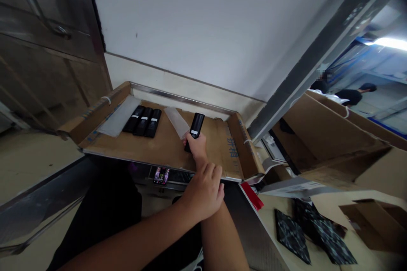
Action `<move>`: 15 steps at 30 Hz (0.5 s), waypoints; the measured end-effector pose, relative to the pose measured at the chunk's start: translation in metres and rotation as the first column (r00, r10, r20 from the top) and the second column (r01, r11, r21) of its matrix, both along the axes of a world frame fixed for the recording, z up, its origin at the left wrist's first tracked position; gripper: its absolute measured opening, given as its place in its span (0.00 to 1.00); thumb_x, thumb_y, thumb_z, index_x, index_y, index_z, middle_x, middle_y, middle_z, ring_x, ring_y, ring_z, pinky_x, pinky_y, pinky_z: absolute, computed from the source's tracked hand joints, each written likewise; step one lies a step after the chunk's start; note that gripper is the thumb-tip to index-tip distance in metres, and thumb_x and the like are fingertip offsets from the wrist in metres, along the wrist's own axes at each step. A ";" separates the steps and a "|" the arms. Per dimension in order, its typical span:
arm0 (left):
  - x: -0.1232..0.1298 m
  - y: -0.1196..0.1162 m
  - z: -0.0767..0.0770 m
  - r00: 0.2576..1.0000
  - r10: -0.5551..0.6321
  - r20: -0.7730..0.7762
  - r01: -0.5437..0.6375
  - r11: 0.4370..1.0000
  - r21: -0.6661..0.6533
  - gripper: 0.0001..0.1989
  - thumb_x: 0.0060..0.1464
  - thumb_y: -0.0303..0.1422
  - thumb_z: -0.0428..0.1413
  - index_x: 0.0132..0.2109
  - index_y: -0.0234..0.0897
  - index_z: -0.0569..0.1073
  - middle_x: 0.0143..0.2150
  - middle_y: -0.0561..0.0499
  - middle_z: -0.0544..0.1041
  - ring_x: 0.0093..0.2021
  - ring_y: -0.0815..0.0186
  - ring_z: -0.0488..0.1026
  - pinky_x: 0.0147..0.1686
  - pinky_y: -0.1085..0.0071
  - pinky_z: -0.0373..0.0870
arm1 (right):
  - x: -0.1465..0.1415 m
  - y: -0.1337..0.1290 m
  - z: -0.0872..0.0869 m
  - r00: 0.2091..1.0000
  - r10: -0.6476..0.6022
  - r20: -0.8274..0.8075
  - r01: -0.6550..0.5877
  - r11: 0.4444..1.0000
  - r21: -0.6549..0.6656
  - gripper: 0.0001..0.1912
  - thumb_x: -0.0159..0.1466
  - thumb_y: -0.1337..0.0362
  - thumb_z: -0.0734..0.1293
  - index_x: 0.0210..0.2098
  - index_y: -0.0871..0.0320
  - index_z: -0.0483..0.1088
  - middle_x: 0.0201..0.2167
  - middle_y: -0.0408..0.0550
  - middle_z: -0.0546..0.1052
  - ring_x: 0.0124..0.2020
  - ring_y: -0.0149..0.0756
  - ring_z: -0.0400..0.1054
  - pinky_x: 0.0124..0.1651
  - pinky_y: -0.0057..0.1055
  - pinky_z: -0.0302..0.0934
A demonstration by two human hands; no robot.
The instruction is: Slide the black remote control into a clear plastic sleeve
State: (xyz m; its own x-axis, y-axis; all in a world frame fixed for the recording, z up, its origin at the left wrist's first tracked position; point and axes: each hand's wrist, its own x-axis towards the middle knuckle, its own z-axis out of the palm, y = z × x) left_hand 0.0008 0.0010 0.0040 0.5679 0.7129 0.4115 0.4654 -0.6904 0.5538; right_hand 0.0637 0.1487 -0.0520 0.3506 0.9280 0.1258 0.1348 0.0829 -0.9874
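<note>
My right hand (197,146) is closed around the lower part of a black oblong item (197,123) with a small white label, holding it over the cardboard-lined tray (171,152). My left hand (205,190) reaches across and is wrapped round my right wrist. Touching or just beside the right hand's fingers lies a whitish translucent sleeve (176,121); its near end is partly hidden. Several similar black labelled items (144,122) rest side by side on the left of the tray. A stack of translucent sleeves (119,116) lies left of them.
Raised cardboard flaps (244,148) edge the tray, with a pale wall (190,25) behind. A phone with a lit screen (161,175) lies below the front edge. At right stand a large cardboard box (337,135) and dark patterned packages (318,230) on the floor; people are farther back.
</note>
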 end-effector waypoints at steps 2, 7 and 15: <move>0.000 0.000 -0.001 1.000 0.016 0.001 -0.016 1.000 0.000 0.13 0.57 0.27 0.51 0.50 0.34 0.64 0.46 0.42 0.69 0.48 0.55 0.67 0.50 0.56 0.71 | 0.000 0.000 -0.001 1.000 -0.001 0.004 0.001 1.000 0.004 0.09 0.52 0.59 0.67 0.24 0.59 0.69 0.17 0.41 0.71 0.19 0.30 0.65 0.21 0.25 0.58; 0.000 -0.001 0.000 0.999 0.003 -0.052 -0.003 1.000 0.009 0.09 0.60 0.28 0.48 0.47 0.35 0.65 0.43 0.43 0.70 0.45 0.55 0.68 0.46 0.57 0.72 | 0.000 0.000 -0.001 1.000 0.000 -0.005 0.000 1.000 -0.004 0.10 0.53 0.58 0.68 0.26 0.59 0.69 0.17 0.41 0.71 0.19 0.31 0.65 0.21 0.25 0.58; -0.003 0.000 0.001 0.999 -0.036 -0.029 0.037 0.999 0.012 0.11 0.59 0.28 0.50 0.50 0.35 0.64 0.46 0.43 0.69 0.48 0.55 0.66 0.49 0.57 0.70 | 0.000 -0.002 0.002 1.000 0.009 0.016 -0.009 1.000 0.009 0.11 0.54 0.57 0.68 0.24 0.60 0.69 0.18 0.42 0.72 0.20 0.31 0.66 0.23 0.25 0.59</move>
